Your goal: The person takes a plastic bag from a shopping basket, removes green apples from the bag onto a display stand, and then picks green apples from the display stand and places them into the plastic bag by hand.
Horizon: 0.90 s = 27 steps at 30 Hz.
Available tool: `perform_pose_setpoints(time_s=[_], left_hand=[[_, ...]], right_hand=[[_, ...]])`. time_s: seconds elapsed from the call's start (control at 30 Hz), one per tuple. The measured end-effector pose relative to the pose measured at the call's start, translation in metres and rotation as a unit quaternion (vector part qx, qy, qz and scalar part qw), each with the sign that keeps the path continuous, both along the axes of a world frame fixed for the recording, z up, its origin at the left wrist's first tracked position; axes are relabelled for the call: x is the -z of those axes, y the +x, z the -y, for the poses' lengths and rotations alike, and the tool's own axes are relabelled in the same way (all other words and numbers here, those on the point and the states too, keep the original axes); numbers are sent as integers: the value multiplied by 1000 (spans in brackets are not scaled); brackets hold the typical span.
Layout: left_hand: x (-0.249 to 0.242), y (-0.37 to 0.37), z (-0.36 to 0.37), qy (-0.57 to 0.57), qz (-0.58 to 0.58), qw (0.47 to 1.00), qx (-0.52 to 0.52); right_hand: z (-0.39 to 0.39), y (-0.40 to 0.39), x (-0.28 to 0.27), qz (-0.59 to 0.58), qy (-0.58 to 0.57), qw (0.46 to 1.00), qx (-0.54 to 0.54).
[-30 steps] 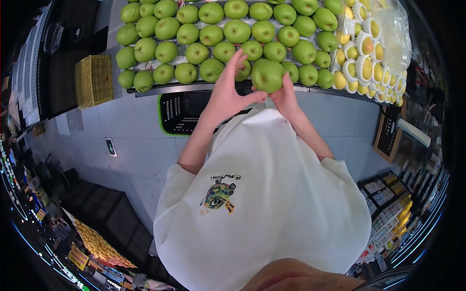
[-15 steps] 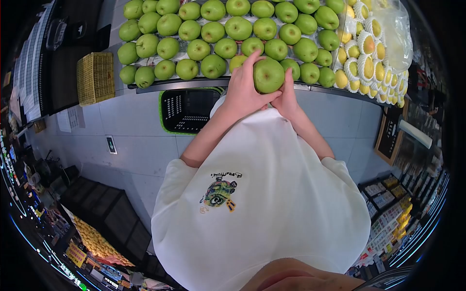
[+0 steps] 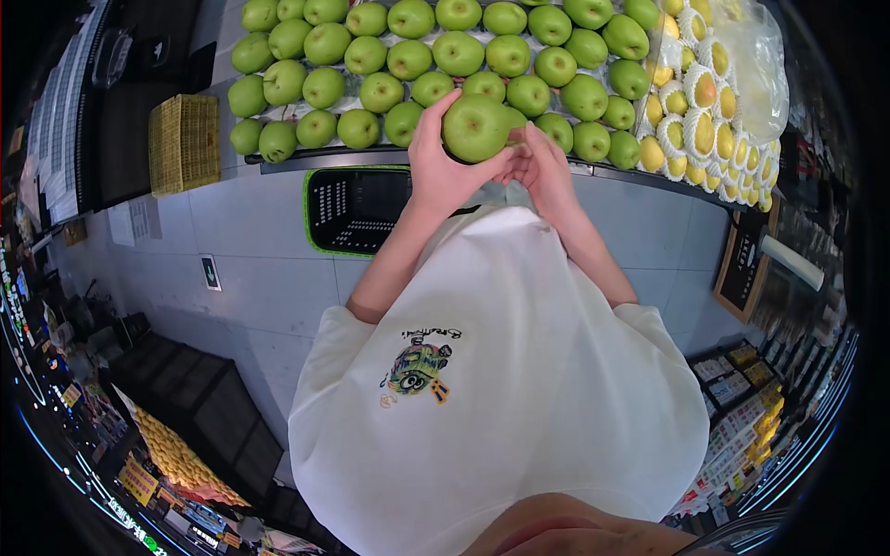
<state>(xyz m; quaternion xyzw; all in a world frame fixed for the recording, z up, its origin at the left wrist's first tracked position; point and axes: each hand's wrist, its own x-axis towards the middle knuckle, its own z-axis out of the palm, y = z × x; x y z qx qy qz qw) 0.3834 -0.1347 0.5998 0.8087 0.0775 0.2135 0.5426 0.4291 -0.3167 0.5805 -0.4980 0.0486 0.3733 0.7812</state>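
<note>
My left hand (image 3: pixel 438 162) is wrapped round a green apple (image 3: pixel 476 128), thumb below it and fingers at its far left side. The apple is held up close in front of the display's front edge. Just to its right is my right hand (image 3: pixel 545 176), its fingers loosely bent and apart, the tips beside the apple and my left thumb. Rows of green apples (image 3: pixel 458 53) lie on the display right behind both hands.
Yellow fruit in white foam nets (image 3: pixel 700 130) sits at the display's right, with a clear plastic bag (image 3: pixel 756 74) over part of it. A black basket with a green rim (image 3: pixel 309 213) stands on the floor below. At left is a yellow woven basket (image 3: pixel 185 148).
The apple has moved left in my left hand and turned a little. My right hand has come off its right side, and its fingers have loosened.
</note>
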Motion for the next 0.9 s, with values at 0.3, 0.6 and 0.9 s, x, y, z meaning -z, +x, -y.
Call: perform_pose_setpoints(time_s=[0.3,0.6,0.9], left_hand=[[8,-3,0,0,21,1000,-8],[18,-9,4,181,34,979,84],[26,-11,-2,48,-53,974,213]], right_hand=[[-11,-8,-3,171,-27,982,77],[-12,-16,-13,298,-115,947,-37],[5,-22,-14,190,-142,971,10]])
